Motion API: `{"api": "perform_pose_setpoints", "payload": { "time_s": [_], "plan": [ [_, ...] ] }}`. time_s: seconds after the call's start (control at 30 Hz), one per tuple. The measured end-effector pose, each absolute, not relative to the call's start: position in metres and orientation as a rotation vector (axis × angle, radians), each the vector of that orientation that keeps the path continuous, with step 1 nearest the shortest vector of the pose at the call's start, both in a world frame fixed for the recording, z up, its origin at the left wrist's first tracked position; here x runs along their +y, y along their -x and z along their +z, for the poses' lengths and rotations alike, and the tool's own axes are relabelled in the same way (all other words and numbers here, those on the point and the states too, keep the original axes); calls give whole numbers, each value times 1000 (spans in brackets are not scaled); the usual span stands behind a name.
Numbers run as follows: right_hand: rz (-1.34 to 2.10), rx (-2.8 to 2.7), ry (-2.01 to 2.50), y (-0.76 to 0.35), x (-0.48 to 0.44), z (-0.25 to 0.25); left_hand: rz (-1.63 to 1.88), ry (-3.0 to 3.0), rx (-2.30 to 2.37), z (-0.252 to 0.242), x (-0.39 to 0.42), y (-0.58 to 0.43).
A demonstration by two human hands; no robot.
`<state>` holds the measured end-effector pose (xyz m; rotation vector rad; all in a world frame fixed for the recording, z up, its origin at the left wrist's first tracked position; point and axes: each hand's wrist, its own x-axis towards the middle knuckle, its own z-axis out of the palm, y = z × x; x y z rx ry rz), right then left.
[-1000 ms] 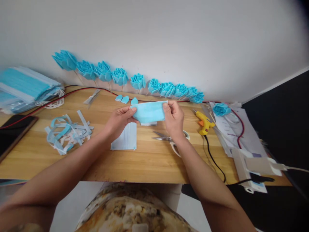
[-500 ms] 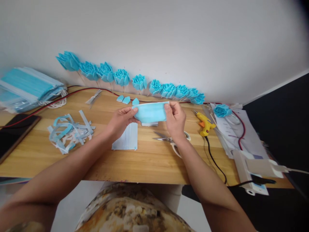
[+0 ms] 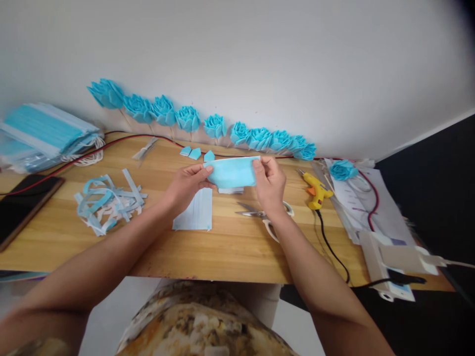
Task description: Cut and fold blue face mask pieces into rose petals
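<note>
A folded piece of light-blue face mask fabric [image 3: 233, 172] is stretched between my hands above the table. My left hand [image 3: 193, 182] pinches its left end, thumb on top. Its right end is gripped by my right hand [image 3: 270, 182], also with the thumb in front. Below my left hand lies a flat pale mask sheet [image 3: 195, 212], partly covered. A few small white pieces [image 3: 230, 190] show just under the held fabric. Scissors [image 3: 256, 213] with white handles lie beneath my right wrist, partly hidden. Small blue cut petals [image 3: 195, 154] rest behind the hands.
Blue fabric flowers [image 3: 187, 118] on sticks lean along the wall. A pile of cut strips [image 3: 107, 200], a phone [image 3: 27, 205] and stacked masks [image 3: 48, 131] are at left. A yellow glue gun [image 3: 316, 190], papers [image 3: 388, 198] and a power strip [image 3: 374, 262] stand at right.
Almost nothing differs. Both hands keep the blue fabric stretched in the same place, and the view has shifted very slightly.
</note>
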<state>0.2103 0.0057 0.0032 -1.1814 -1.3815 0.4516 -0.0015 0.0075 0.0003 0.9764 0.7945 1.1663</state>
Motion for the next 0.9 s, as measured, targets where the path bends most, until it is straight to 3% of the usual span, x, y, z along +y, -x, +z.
{"api": "perform_pose_setpoints", "payload": {
  "time_s": [0.33,0.9],
  "plan": [
    [587,-1340,1165,-209,4,5,1178,-933,821,0,9,1],
    [517,-1374,1196,-211,5,5,1177,-958,828,-1,9,2]
  ]
}}
